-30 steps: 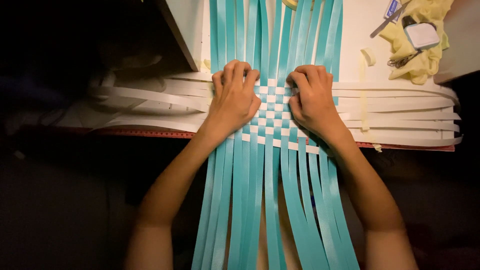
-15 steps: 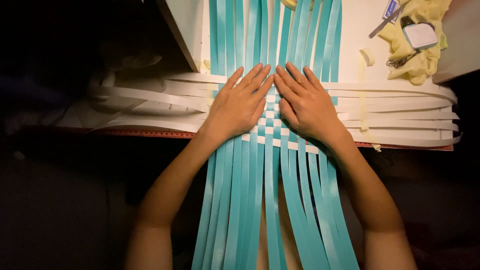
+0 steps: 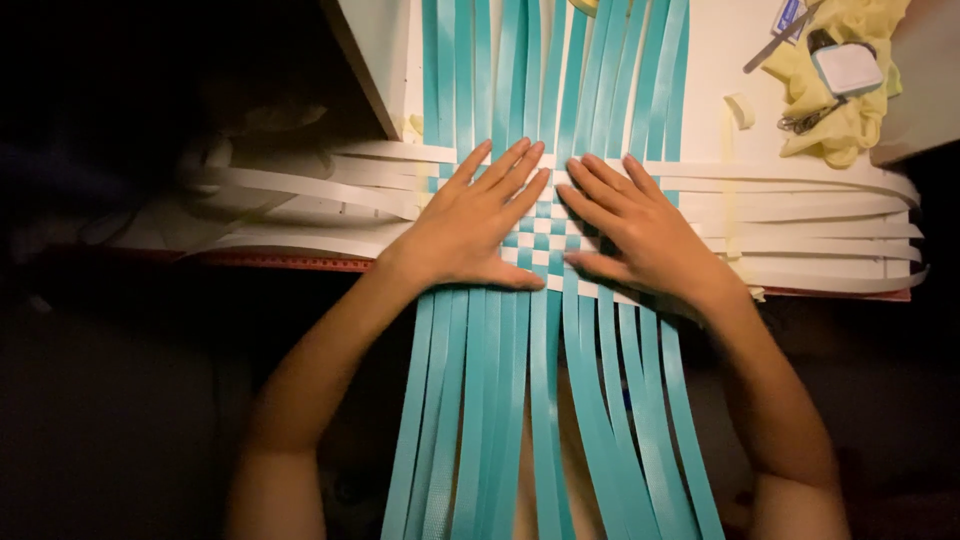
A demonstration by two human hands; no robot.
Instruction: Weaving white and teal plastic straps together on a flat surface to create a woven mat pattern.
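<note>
Nearest the camera, long teal strips (image 3: 540,400) hang off the near edge of the white bench (image 3: 720,60) and fan downward between the two forearms, loose and unwoven below the edge. At that near edge, both hands lie flat, palms down, on the woven patch (image 3: 545,232), a small checker of teal and white where the strips cross. Left hand (image 3: 475,225): fingers straight and slightly spread, pointing away toward the far side, thumb stretched along the near row of the weave; gripping nothing, only pressing. Right hand (image 3: 640,235): same posture, fingers extended and angled toward the left hand, thumb lying along the near edge of the patch; nothing grasped. The fingertips of the two hands nearly meet over the middle of the weave. White strips (image 3: 800,215) run crosswise under the hands, spreading out to the left and right edges of the bench in several parallel bands, the left ends drooping past the bench into shadow. A thin red edge (image 3: 280,262) shows along the bench's near left side. Beyond the hands the teal strips continue straight toward the far edge. Far right corner: a crumpled yellow cloth (image 3: 840,110) with a small white rounded box (image 3: 848,68) on it and a slim metal tool (image 3: 775,42) just beside.
</note>
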